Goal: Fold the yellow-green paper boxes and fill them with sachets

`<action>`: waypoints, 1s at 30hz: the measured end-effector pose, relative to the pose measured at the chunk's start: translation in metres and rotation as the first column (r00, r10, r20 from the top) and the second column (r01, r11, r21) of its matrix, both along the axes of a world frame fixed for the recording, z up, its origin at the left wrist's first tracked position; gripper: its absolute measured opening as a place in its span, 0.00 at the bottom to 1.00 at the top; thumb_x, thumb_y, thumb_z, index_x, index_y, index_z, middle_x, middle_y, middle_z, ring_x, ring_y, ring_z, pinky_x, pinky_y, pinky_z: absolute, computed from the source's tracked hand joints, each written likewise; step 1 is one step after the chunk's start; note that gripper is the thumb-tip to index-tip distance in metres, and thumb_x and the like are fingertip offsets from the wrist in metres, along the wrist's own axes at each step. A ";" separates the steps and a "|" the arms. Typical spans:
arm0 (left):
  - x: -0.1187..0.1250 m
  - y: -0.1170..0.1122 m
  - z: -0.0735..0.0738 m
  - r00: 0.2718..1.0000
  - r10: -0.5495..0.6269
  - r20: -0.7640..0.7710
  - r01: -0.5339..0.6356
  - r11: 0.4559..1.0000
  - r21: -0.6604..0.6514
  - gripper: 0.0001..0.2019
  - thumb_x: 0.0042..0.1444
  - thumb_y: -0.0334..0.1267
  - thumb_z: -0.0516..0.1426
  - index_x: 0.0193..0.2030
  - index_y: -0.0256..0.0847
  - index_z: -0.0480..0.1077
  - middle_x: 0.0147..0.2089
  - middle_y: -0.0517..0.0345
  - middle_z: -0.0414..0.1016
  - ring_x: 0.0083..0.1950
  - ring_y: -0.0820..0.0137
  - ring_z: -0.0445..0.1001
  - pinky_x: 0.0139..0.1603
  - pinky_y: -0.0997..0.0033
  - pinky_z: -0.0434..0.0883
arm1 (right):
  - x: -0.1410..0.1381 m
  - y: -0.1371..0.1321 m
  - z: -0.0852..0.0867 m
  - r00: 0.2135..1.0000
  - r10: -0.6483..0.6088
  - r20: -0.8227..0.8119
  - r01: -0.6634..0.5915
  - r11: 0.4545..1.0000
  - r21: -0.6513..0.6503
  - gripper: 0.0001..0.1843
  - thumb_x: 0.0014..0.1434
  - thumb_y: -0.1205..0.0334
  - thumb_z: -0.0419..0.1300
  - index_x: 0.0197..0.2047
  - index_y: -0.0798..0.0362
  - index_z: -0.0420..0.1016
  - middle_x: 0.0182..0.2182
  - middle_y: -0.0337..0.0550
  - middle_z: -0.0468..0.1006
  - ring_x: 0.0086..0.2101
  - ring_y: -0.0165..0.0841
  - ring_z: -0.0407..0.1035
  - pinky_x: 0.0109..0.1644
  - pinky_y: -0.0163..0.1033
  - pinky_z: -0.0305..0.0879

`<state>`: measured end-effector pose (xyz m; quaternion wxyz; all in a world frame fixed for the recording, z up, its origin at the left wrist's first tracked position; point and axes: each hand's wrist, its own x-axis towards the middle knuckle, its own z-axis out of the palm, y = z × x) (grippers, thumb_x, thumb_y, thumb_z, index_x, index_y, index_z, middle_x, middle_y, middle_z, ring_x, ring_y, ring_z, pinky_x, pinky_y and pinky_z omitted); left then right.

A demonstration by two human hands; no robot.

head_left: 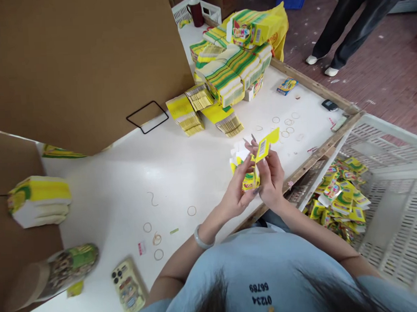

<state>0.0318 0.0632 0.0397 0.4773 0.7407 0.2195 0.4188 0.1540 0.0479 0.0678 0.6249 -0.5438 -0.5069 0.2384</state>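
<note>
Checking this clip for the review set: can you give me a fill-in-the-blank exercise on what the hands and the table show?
1. The left hand and the right hand together hold one small ____ carton.
2. The bracelet sits on the ____ wrist.
3. The pile of packs lies in the white crate on the person's ____ side.
4. Loose rubber bands lie on the ____ table.
Missing words: yellow; left; right; white.

A packing workshop: stacked flat cartons (232, 71), rubber bands (287, 122), a plastic crate (398, 174).
</note>
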 end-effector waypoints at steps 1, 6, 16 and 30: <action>-0.001 -0.002 0.000 0.999 0.034 -0.008 -0.034 0.999 0.013 0.30 0.71 0.55 0.49 0.77 0.53 0.52 0.68 0.45 0.67 0.67 0.53 0.70 0.67 0.47 0.70 | 0.001 -0.001 0.001 1.000 0.004 0.000 -0.004 1.000 -0.019 0.21 0.74 0.46 0.47 0.57 0.46 0.71 0.45 0.46 0.82 0.48 0.40 0.78 0.62 0.52 0.71; -0.009 -0.011 0.008 0.983 0.178 -0.042 -0.183 0.961 -0.208 0.20 0.73 0.52 0.49 0.60 0.42 0.69 0.47 0.51 0.78 0.43 0.66 0.76 0.44 0.66 0.75 | 0.005 -0.007 0.003 0.988 0.004 -0.152 -0.025 0.991 -0.134 0.19 0.70 0.42 0.56 0.45 0.49 0.75 0.29 0.37 0.78 0.27 0.30 0.71 0.31 0.35 0.69; -0.031 -0.055 0.002 0.984 0.177 0.021 -0.143 0.857 -0.495 0.28 0.72 0.52 0.51 0.74 0.50 0.50 0.49 0.50 0.79 0.42 0.67 0.80 0.43 0.66 0.78 | 0.008 -0.048 -0.021 0.969 0.098 -0.226 -0.136 0.978 -0.159 0.20 0.62 0.48 0.68 0.53 0.47 0.76 0.40 0.45 0.83 0.36 0.35 0.80 0.40 0.41 0.80; -0.047 -0.061 0.020 0.996 0.086 -0.020 -0.081 0.793 -0.603 0.23 0.71 0.50 0.54 0.68 0.47 0.58 0.38 0.58 0.76 0.33 0.73 0.72 0.37 0.72 0.71 | 0.012 -0.074 -0.024 0.961 0.206 -0.183 -0.246 0.940 -0.236 0.10 0.68 0.52 0.62 0.44 0.49 0.77 0.32 0.40 0.80 0.29 0.30 0.75 0.31 0.34 0.74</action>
